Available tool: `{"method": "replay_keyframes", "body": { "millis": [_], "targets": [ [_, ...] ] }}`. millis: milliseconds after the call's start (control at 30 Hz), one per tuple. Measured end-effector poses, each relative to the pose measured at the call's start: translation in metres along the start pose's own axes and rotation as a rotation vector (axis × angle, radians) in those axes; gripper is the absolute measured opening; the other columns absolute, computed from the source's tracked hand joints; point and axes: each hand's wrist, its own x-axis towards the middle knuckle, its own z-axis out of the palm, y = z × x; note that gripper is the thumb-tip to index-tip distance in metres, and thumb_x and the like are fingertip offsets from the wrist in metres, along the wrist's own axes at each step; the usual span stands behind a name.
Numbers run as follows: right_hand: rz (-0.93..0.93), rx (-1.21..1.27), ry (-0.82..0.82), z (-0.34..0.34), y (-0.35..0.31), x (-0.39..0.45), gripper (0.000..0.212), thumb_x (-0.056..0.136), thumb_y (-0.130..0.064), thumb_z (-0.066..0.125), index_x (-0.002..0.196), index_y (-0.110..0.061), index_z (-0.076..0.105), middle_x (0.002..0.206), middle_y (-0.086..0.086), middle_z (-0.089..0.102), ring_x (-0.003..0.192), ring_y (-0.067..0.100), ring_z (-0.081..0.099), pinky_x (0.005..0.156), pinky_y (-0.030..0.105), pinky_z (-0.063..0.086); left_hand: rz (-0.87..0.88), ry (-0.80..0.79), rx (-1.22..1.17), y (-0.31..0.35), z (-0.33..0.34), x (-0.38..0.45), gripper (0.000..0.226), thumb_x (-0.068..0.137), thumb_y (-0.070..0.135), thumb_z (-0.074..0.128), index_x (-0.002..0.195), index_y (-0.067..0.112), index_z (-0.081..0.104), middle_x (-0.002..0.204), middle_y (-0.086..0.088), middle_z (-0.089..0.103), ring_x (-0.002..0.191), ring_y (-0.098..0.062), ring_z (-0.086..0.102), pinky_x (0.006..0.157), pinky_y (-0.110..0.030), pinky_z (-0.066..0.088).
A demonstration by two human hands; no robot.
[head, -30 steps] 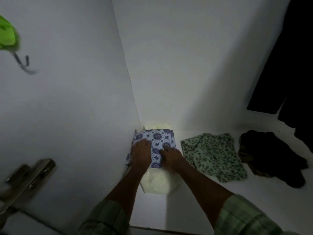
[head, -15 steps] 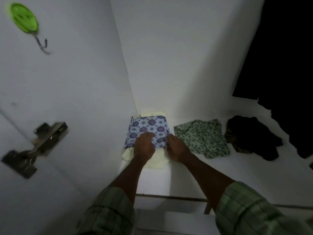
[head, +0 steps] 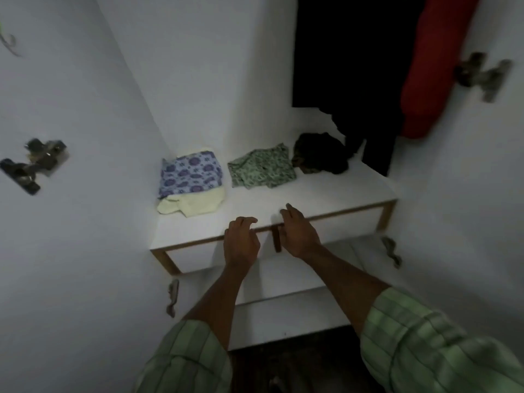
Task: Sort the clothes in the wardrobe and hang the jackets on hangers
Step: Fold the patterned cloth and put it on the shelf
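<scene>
Left hand (head: 241, 243) and right hand (head: 297, 234) hover at shelf (head: 326, 198) front edge, fingers loosely curled, holding nothing. Beyond: blue patterned cloth (head: 190, 173) on cream garment (head: 192, 204), green cloth (head: 262, 167), dark cloth (head: 320, 153). Black jacket (head: 348, 66), red garment (head: 433, 63) hang behind.

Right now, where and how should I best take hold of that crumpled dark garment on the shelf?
Probably grasp the dark garment at its raised middle bunch, reaching over the front shelf edge with the right hand, which is nearer. It lies as a loose heap with no clear hem to pinch, beside the green patterned cloth.

left hand (head: 241, 241), right hand (head: 298, 233), loosely curled, empty
</scene>
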Motion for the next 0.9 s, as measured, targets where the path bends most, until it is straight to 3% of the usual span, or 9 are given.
{"method": "replay_keyframes", "body": {
  "millis": [200, 333, 467, 700, 900],
  "targets": [
    [0.147, -0.043, 0.004, -0.026, 0.041, -0.124, 0.054, 0.099, -0.015, 0.051, 0.151, -0.002, 0.039, 0.160, 0.021, 0.033, 0.144, 0.036, 0.036, 0.114, 0.047, 0.039, 0.116, -0.157, -0.092, 0.088, 0.023, -0.079, 0.038, 0.084, -0.003, 0.059, 0.114, 0.018, 0.070, 0.108, -0.003, 0.069, 0.099, -0.024, 0.062, 0.086, -0.038, 0.052],
    [0.325, -0.059, 0.054, -0.046, 0.067, -0.217, 0.053, 0.102, -0.020, 0.049, 0.151, -0.005, 0.038, 0.158, 0.019, 0.037, 0.135, 0.036, 0.045, 0.103, 0.048, 0.049, 0.258, -0.290, -0.169, 0.152, 0.031, -0.133, 0.040, 0.082, -0.006, 0.057, 0.115, 0.014, 0.070, 0.110, -0.005, 0.069, 0.100, -0.025, 0.064, 0.090, -0.039, 0.053],
    [0.480, -0.057, 0.069, -0.070, 0.078, -0.323, 0.041, 0.100, -0.020, 0.048, 0.141, -0.010, 0.047, 0.142, 0.012, 0.048, 0.120, 0.033, 0.054, 0.089, 0.045, 0.053, 0.364, -0.374, -0.237, 0.211, 0.033, -0.190, 0.039, 0.083, -0.003, 0.058, 0.114, 0.017, 0.071, 0.112, -0.003, 0.069, 0.102, -0.024, 0.062, 0.092, -0.039, 0.052],
    [0.772, -0.098, -0.006, -0.099, 0.098, -0.511, 0.026, 0.102, -0.026, 0.044, 0.124, -0.013, 0.051, 0.127, 0.013, 0.057, 0.114, 0.037, 0.058, 0.087, 0.046, 0.049, 0.500, -0.643, -0.272, 0.312, 0.044, -0.321, 0.029, 0.084, 0.005, 0.060, 0.098, 0.025, 0.077, 0.103, 0.005, 0.074, 0.097, -0.019, 0.068, 0.092, -0.036, 0.055],
    [1.037, -0.032, 0.078, -0.122, 0.125, -0.629, 0.023, 0.099, -0.029, 0.046, 0.116, -0.015, 0.052, 0.120, 0.013, 0.059, 0.109, 0.037, 0.061, 0.084, 0.045, 0.049, 0.670, -0.872, -0.299, 0.388, 0.057, -0.404, 0.027, 0.086, 0.011, 0.060, 0.100, 0.027, 0.075, 0.102, 0.005, 0.074, 0.097, -0.021, 0.067, 0.092, -0.038, 0.054]
  ]
}}
